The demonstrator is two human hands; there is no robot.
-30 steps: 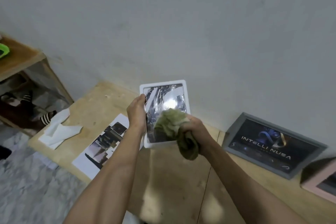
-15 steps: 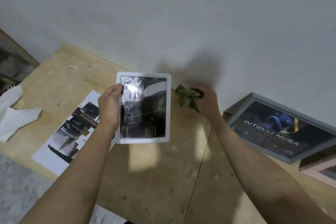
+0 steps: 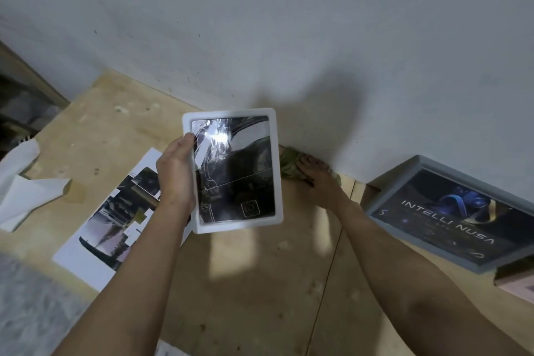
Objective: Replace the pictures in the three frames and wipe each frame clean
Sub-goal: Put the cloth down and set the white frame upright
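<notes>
Left hand (image 3: 176,173) gripped the white frame (image 3: 233,170) by its left edge, thumb over the front border, fingers hidden behind; frame held upright above the table (image 3: 245,283), glass facing the camera. Glare spot near the glass's upper left. Dark picture inside, a small square logo at its lower right.

Right hand (image 3: 316,182) was down at the table's back edge by the wall (image 3: 289,23), just right of the frame, fingers on a green cloth (image 3: 290,163). Cloth bunched under the fingertips, partly hidden by the frame's right edge. Could not tell whether the fingers curled round it or only pressed on it.

Grey frame (image 3: 450,211) lay tilted against the wall at right, well apart from the white one, its picture reading "INTELLI NUSA". Corner of a pink frame (image 3: 517,283) showed at the right margin, just below the grey one.

Loose print (image 3: 115,220) lay flat on the table under the left forearm, white border, dark image. White paper (image 3: 26,188), creased and partly lifted, lay at the table's left end. Shelf edge (image 3: 26,87) showed at far left, contents too dim to make out.
</notes>
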